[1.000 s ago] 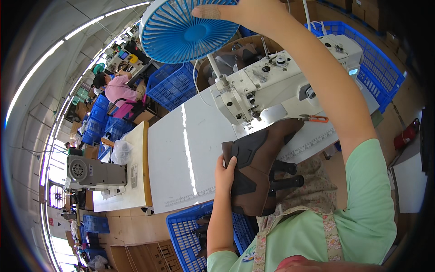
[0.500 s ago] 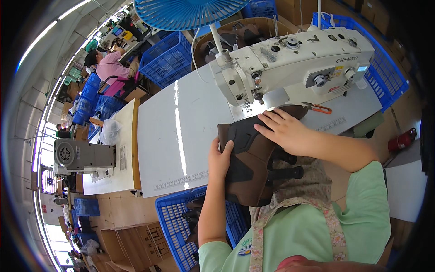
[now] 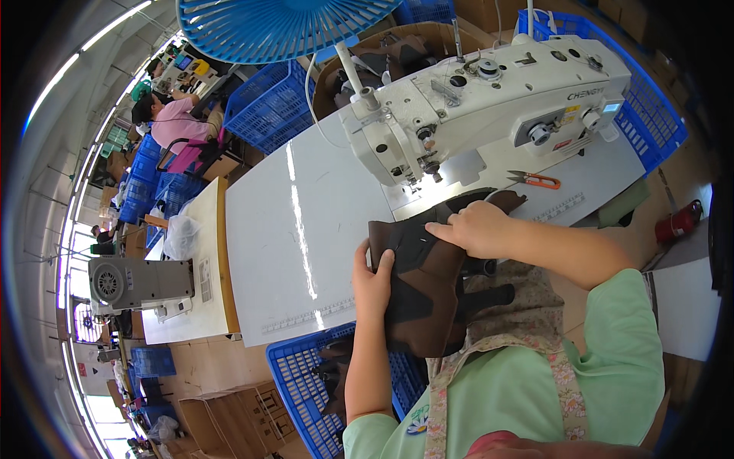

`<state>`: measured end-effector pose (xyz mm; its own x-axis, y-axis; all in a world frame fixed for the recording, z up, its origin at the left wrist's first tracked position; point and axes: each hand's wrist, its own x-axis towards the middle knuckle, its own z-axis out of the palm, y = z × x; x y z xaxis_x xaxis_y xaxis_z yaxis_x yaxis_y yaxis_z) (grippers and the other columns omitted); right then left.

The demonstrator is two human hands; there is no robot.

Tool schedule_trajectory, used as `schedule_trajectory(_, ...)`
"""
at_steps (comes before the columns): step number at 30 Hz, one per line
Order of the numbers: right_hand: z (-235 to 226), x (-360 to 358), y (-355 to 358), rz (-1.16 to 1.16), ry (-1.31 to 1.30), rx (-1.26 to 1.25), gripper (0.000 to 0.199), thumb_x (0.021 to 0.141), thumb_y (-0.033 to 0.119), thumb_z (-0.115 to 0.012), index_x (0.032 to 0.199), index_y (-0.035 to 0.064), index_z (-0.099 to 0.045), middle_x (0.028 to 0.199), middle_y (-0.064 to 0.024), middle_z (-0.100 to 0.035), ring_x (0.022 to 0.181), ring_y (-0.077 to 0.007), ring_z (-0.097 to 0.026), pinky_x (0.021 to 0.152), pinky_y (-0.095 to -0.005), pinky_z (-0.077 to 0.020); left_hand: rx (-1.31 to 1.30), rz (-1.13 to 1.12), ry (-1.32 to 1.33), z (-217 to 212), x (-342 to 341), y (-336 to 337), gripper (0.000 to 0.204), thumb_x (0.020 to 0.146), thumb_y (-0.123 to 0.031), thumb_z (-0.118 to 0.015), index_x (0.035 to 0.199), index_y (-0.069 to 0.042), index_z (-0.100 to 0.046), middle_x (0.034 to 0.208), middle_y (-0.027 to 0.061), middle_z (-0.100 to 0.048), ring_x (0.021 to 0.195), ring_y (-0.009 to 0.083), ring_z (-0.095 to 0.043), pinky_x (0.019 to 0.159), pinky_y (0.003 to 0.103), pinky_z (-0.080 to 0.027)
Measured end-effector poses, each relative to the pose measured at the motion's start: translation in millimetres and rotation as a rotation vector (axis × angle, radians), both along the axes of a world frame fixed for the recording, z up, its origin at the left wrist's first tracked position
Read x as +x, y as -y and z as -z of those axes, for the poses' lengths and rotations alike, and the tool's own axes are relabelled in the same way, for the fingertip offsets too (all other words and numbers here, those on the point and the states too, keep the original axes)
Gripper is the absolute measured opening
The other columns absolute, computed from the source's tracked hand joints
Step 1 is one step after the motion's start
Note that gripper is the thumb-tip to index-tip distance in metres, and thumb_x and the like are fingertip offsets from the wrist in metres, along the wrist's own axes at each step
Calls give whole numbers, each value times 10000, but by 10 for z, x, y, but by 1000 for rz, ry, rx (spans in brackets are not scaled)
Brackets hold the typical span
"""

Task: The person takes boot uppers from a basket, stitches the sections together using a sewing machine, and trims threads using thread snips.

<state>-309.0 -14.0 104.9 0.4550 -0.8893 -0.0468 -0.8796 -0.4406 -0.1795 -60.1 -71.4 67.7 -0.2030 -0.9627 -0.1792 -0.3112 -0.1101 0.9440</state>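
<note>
A brown-and-black sewn piece (image 3: 420, 294), like a boot upper with black strap-like parts at its right side, lies over the near edge of the sewing table. My left hand (image 3: 372, 284) grips its left edge, thumb on top and fingers under it. On its upper part rests my right hand (image 3: 478, 232), index finger stretched over a black panel and the other fingers curled on the piece. Just beyond the piece is the lit needle area of a white sewing machine (image 3: 489, 107). Orange-handled thread snips (image 3: 539, 180) lie right of my right hand.
Below the table's front edge stands a blue crate (image 3: 294, 382) with dark pieces inside. A blue fan (image 3: 283, 27) hangs at the top. Behind the machine sits a round carton (image 3: 329, 80) of similar pieces. A person in pink (image 3: 180, 122) sits far left.
My right hand has drawn from flat fingers into a curl with the index finger out. The piece has come slightly nearer, away from the needle. The whole view has shifted a little.
</note>
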Motion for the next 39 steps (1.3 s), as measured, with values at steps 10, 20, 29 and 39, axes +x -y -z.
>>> schedule_trajectory(10,44,-159,275,-14,79,-94,278,720,94,-635,996,113,-609,679,-129,-634,676,-343,-656,575,-468,-480,-73,68,192,-97,-112,235,647,923,-349,-622,1409,18,-402,1270,271,-579,1169,360,-585,973,401,-464)
schedule_trajectory(20,48,-173,323,72,153,3,222,732,91,-627,950,135,-628,736,-114,-655,754,-331,-668,627,-463,-495,-841,255,1026,-666,-332,221,616,830,-391,-692,1268,15,-540,1215,268,-604,1188,409,-547,986,451,-455)
schedule_trajectory(29,18,-136,320,75,149,98,235,730,110,-645,963,130,-624,714,-103,-644,747,-317,-673,620,-457,-501,-382,1053,688,-739,-698,563,780,596,-490,-823,1156,13,-621,1090,195,-658,1103,360,-595,973,416,-455)
schedule_trajectory(39,13,-130,330,92,168,131,305,705,94,-666,997,85,-580,708,-119,-646,730,-328,-677,601,-457,-508,-279,1101,817,-735,-771,631,755,574,-512,-818,1085,16,-642,1013,202,-668,1023,366,-623,927,413,-472)
